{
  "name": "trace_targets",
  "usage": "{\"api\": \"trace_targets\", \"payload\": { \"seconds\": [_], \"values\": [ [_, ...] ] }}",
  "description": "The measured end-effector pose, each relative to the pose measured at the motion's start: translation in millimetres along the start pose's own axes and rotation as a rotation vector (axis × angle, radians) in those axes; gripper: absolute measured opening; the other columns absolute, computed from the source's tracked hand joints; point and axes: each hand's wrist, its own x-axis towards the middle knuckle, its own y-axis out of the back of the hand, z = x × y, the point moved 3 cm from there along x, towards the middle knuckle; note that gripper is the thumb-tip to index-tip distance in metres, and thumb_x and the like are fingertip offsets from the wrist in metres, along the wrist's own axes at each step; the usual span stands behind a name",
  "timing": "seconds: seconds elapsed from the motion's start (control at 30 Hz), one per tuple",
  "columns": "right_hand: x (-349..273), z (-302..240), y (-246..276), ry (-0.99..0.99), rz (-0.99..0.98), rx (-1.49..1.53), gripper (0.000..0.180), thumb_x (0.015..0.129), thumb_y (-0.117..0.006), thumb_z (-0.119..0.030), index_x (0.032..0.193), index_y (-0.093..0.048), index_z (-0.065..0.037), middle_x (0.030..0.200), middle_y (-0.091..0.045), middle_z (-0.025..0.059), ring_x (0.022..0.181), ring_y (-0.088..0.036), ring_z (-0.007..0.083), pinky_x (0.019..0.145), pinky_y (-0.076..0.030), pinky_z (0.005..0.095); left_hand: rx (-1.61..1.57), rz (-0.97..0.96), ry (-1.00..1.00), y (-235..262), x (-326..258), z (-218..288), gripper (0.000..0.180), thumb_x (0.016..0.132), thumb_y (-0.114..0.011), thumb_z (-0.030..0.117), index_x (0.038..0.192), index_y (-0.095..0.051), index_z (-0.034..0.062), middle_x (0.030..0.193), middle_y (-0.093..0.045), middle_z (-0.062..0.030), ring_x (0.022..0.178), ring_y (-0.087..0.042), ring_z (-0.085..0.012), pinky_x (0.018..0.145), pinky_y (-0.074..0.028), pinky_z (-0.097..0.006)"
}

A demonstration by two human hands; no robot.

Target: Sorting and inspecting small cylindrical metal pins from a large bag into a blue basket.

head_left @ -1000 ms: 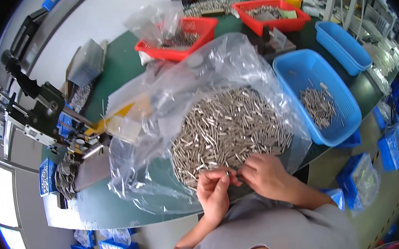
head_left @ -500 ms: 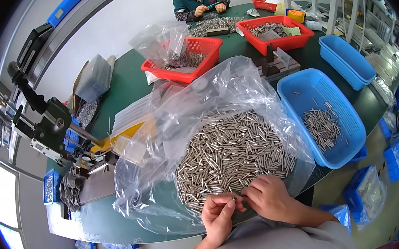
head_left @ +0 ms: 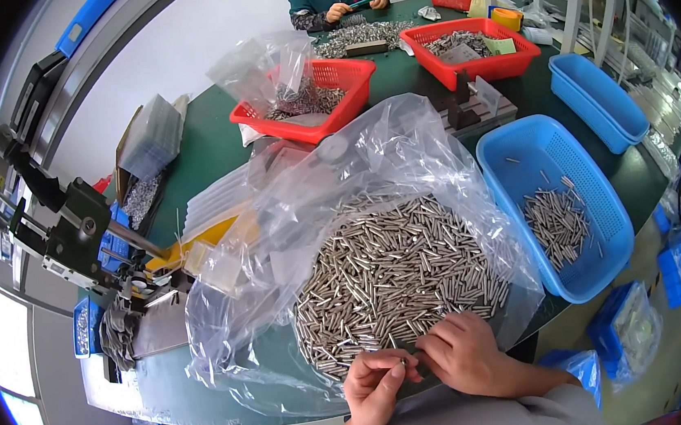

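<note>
A wide pile of short silvery metal pins (head_left: pixel 395 265) lies on a clear plastic bag (head_left: pixel 244 320) spread over the table in front of me. At the pile's near edge, my left hand (head_left: pixel 374 389) pinches one metal pin (head_left: pixel 404 362) between thumb and fingers; only its small end shows. Close beside those fingertips is my right hand (head_left: pixel 462 354), its fingers curled and pressed together. What its fingertips hold, if anything, is hidden. To the right of the pile, a blue basket (head_left: pixel 494 148) contains a smaller heap of pins (head_left: pixel 557 226).
Two red baskets (head_left: pixel 362 92) (head_left: pixel 459 76) of metal parts stand farther back. Across the green table (head_left: pixel 209 127) a person (head_left: pixel 336 0) holds a thin blue-green tool. A hand press (head_left: pixel 72 230) is at left. Another blue basket (head_left: pixel 599 101) sits at far right.
The view has shifted slightly, so the table's things sit a little differently in it. Both my hands keep nearly the same pose, the left still pinching the pin.
</note>
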Motion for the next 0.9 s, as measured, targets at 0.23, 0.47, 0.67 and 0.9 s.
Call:
{"api": "trace_targets", "payload": {
  "seconds": [0.23, 0.47, 0.67, 0.9],
  "values": [
    [0, 1, 3, -0.023, -0.038, -0.011, 0.019, 0.066, -0.073, -0.015, 0.083, -0.063, -0.012, 0.078, -0.056, 0.0001, 0.072, -0.056, 0.0212, 0.064, -0.043, 0.0366, 0.011, 0.03, 0.012, -3, 1, 0, 0.009, 0.091, -0.053, -0.002, 0.1, -0.051, -0.0023, 0.1, -0.06, -0.0239, 0.077, -0.062, -0.022, 0.072, -0.055, -0.036],
    [-2, -3, 7, 0.005, -0.086, -0.075, 0.015, 0.069, -0.066, -0.016, 0.083, -0.063, -0.013, 0.081, -0.055, -0.0001, 0.076, -0.054, 0.0198, 0.068, -0.041, 0.0353, 0.046, 0.067, 0.028, -4, 1, 1, 0.009, 0.09, -0.055, -0.001, 0.097, -0.051, -0.0016, 0.097, -0.061, -0.0244, 0.074, -0.061, -0.0218, 0.068, -0.056, -0.036],
    [2, 0, 5, 0.036, -0.117, -0.04, 0.017, 0.069, -0.066, -0.011, 0.086, -0.06, -0.011, 0.082, -0.057, 0.0012, 0.076, -0.056, 0.0219, 0.068, -0.042, 0.0369, 0.002, -0.012, 0.02, -3, 0, 1, 0.01, 0.093, -0.05, -0.005, 0.102, -0.05, -0.0025, 0.104, -0.059, -0.023, 0.081, -0.062, -0.021, 0.077, -0.053, -0.033],
    [2, -1, 22, -0.124, 0.193, 0.668, 0.012, 0.082, -0.063, 0.002, 0.091, -0.056, -0.002, 0.083, -0.062, 0.0098, 0.069, -0.06, 0.0225, 0.06, -0.047, 0.0311, 0.005, -0.068, 0.025, -2, 0, 0, 0.011, 0.093, -0.05, -0.006, 0.103, -0.051, -0.0025, 0.106, -0.059, -0.0224, 0.082, -0.062, -0.0201, 0.077, -0.053, -0.032]
  ]
}}
